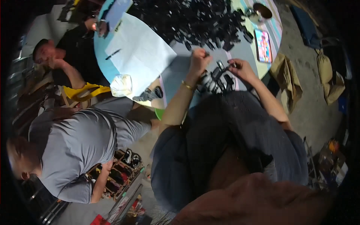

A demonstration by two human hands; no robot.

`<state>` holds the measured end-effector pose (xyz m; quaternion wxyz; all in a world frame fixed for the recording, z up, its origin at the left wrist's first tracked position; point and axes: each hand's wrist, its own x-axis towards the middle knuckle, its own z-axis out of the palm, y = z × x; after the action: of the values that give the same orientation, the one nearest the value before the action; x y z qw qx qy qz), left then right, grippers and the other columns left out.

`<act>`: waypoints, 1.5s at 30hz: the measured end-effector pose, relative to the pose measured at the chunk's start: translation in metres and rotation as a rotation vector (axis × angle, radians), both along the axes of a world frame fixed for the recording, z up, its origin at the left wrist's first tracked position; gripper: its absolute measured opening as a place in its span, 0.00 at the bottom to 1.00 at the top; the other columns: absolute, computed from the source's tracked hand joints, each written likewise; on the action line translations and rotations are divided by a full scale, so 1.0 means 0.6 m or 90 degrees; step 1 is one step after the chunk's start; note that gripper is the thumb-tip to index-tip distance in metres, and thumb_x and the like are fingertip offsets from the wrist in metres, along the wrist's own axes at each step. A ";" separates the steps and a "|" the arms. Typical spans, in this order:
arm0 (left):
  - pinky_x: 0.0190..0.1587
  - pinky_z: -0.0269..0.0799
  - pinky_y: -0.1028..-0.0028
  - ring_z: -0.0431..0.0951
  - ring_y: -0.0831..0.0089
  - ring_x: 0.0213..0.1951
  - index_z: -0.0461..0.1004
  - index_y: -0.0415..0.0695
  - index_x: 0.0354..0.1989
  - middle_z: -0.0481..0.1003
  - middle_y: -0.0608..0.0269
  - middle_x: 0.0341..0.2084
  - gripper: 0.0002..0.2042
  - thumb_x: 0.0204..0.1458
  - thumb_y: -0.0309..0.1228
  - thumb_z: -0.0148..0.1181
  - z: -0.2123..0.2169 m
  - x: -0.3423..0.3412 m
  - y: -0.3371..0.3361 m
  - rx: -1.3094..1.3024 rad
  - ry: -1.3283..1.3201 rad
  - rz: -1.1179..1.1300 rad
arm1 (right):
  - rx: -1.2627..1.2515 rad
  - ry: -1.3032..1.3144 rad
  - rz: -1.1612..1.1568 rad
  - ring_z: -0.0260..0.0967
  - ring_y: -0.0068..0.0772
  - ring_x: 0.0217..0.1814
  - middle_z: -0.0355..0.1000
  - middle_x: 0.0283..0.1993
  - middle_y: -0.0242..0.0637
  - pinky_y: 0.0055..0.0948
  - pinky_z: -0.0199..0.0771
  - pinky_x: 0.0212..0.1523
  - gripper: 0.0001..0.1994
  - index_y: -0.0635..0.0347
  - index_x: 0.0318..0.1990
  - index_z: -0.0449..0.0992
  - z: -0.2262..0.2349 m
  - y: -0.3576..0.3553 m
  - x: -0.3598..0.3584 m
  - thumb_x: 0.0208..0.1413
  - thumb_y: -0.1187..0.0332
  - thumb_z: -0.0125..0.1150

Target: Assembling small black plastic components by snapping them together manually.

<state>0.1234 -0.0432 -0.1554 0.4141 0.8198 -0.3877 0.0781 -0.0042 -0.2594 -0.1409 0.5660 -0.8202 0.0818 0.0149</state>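
Observation:
My left hand [199, 63] is closed above the near side of the round table [176, 75]. A small dark thing shows at its fingertips, too little of it to name. With thumb and fingers pinched together, my right hand [243, 70] grips a small black part. Between and just below both hands lies a small pile of black parts [218, 78], some with shiny silvery faces, close to my lap. Beyond my hands a large heap of similar loose black pieces [195, 22] covers the far part of the table.
A lit phone [263, 45] and a metal cup [262, 12] are at right. White paper [138, 47] with a pen [113, 54], a crumpled plastic bag [121, 85] and a black bundle [150, 93] lie left. Two people sit left, one in grey [78, 138]. Brown sacking [287, 80] hangs right.

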 end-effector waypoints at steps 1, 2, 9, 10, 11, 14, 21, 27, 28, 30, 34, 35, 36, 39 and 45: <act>0.21 0.64 0.81 0.68 0.81 0.21 0.65 0.36 0.40 0.69 0.66 0.22 0.19 0.40 0.23 0.64 0.060 -0.030 -0.029 -0.171 0.500 0.083 | -0.037 0.065 0.001 0.70 0.24 0.28 0.75 0.30 0.39 0.23 0.69 0.32 0.13 0.60 0.39 0.76 0.008 -0.016 -0.016 0.43 0.68 0.65; 0.20 0.62 0.83 0.68 0.82 0.22 0.64 0.34 0.44 0.69 0.66 0.22 0.22 0.40 0.23 0.65 0.095 -0.033 -0.029 -0.208 0.622 0.091 | -0.070 0.113 0.024 0.70 0.24 0.28 0.75 0.29 0.40 0.24 0.69 0.32 0.13 0.61 0.38 0.76 0.035 -0.014 -0.015 0.43 0.68 0.65; 0.39 0.75 0.74 0.73 0.74 0.34 0.62 0.31 0.49 0.70 0.59 0.33 0.18 0.49 0.21 0.54 0.151 -0.075 -0.046 -0.332 0.908 -0.101 | 0.527 0.170 -0.215 0.65 0.16 0.26 0.71 0.27 0.29 0.12 0.63 0.26 0.09 0.64 0.38 0.76 0.145 0.007 -0.001 0.51 0.70 0.58; 0.43 0.75 0.71 0.74 0.72 0.36 0.62 0.30 0.48 0.70 0.58 0.35 0.16 0.51 0.21 0.52 0.167 -0.081 -0.048 -0.309 0.931 -0.157 | 0.525 0.166 -0.217 0.65 0.16 0.26 0.71 0.27 0.29 0.12 0.63 0.26 0.09 0.64 0.38 0.76 0.158 0.011 -0.003 0.51 0.70 0.58; 0.42 0.75 0.72 0.74 0.73 0.35 0.60 0.29 0.50 0.70 0.58 0.34 0.17 0.52 0.23 0.50 0.181 -0.086 -0.053 -0.311 0.936 -0.183 | 0.486 0.149 -0.177 0.64 0.15 0.25 0.71 0.27 0.29 0.12 0.62 0.25 0.09 0.63 0.38 0.76 0.167 0.014 -0.002 0.51 0.69 0.58; 0.39 0.75 0.75 0.74 0.75 0.31 0.66 0.29 0.46 0.72 0.58 0.31 0.15 0.49 0.22 0.53 0.227 -0.096 -0.055 -0.221 0.826 -0.146 | 0.426 0.145 -0.146 0.61 0.14 0.22 0.70 0.26 0.28 0.12 0.61 0.23 0.09 0.63 0.38 0.76 0.177 0.036 -0.009 0.51 0.68 0.59; 0.33 0.69 0.82 0.74 0.79 0.30 0.74 0.31 0.37 0.76 0.61 0.29 0.13 0.41 0.22 0.61 0.209 -0.099 -0.038 -0.204 0.647 -0.089 | 0.407 0.108 -0.139 0.66 0.16 0.25 0.71 0.31 0.29 0.14 0.65 0.25 0.09 0.66 0.38 0.76 0.186 0.057 -0.019 0.52 0.69 0.58; 0.37 0.69 0.82 0.74 0.80 0.32 0.72 0.30 0.41 0.76 0.60 0.31 0.15 0.42 0.21 0.60 0.218 -0.103 -0.039 -0.181 0.721 -0.092 | 0.277 -0.044 -0.081 0.66 0.17 0.26 0.69 0.35 0.31 0.14 0.65 0.25 0.08 0.66 0.36 0.75 0.167 0.056 -0.011 0.50 0.71 0.60; 0.38 0.69 0.82 0.74 0.80 0.33 0.71 0.30 0.42 0.76 0.60 0.32 0.16 0.44 0.24 0.59 0.217 -0.110 -0.043 -0.237 0.713 -0.065 | 0.279 -0.040 -0.082 0.66 0.17 0.26 0.69 0.35 0.31 0.14 0.65 0.25 0.08 0.66 0.36 0.75 0.167 0.060 -0.011 0.50 0.71 0.60; 0.38 0.69 0.81 0.73 0.80 0.34 0.71 0.31 0.43 0.76 0.60 0.32 0.16 0.46 0.27 0.58 0.216 -0.119 -0.046 -0.291 0.710 -0.036 | -0.019 -0.184 -0.129 0.65 0.18 0.24 0.68 0.35 0.31 0.15 0.66 0.26 0.09 0.65 0.37 0.74 0.170 0.071 -0.008 0.48 0.71 0.62; 0.43 0.67 0.79 0.73 0.77 0.37 0.69 0.31 0.45 0.75 0.59 0.35 0.14 0.53 0.26 0.47 0.225 -0.122 -0.046 -0.339 0.731 -0.059 | 0.337 0.140 -0.021 0.65 0.16 0.25 0.70 0.27 0.31 0.17 0.65 0.25 0.12 0.65 0.39 0.73 0.171 0.062 -0.011 0.50 0.66 0.61; 0.45 0.66 0.78 0.73 0.76 0.38 0.70 0.32 0.44 0.75 0.59 0.36 0.13 0.52 0.25 0.47 0.246 -0.120 -0.043 -0.292 0.744 -0.061 | 0.342 0.166 0.018 0.65 0.14 0.24 0.70 0.22 0.30 0.17 0.64 0.24 0.12 0.65 0.38 0.74 0.175 0.058 -0.013 0.51 0.65 0.60; 0.46 0.66 0.76 0.73 0.75 0.40 0.71 0.33 0.43 0.75 0.58 0.37 0.13 0.52 0.24 0.46 0.257 -0.120 -0.040 -0.245 0.757 -0.063 | 0.344 0.170 0.015 0.65 0.14 0.24 0.70 0.22 0.30 0.17 0.64 0.24 0.12 0.65 0.38 0.74 0.180 0.054 -0.015 0.51 0.65 0.60; 0.45 0.67 0.76 0.73 0.75 0.40 0.72 0.32 0.41 0.75 0.58 0.36 0.12 0.51 0.24 0.48 0.246 -0.119 -0.034 -0.270 0.732 -0.090 | 0.183 0.074 0.047 0.64 0.12 0.24 0.70 0.24 0.28 0.15 0.63 0.25 0.11 0.68 0.35 0.75 0.188 0.068 -0.023 0.53 0.67 0.58; 0.42 0.68 0.78 0.74 0.77 0.35 0.73 0.34 0.40 0.76 0.60 0.32 0.11 0.53 0.28 0.51 0.225 -0.118 -0.022 -0.313 0.773 -0.043 | -0.039 0.142 0.157 0.67 0.26 0.24 0.72 0.23 0.33 0.24 0.66 0.27 0.11 0.65 0.33 0.76 0.247 0.061 -0.022 0.50 0.64 0.60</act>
<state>0.0527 -0.0566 -0.0203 0.7368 0.5869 -0.0814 -0.3257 -0.0176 -0.2228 0.0071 0.5219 -0.8343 0.0432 0.1726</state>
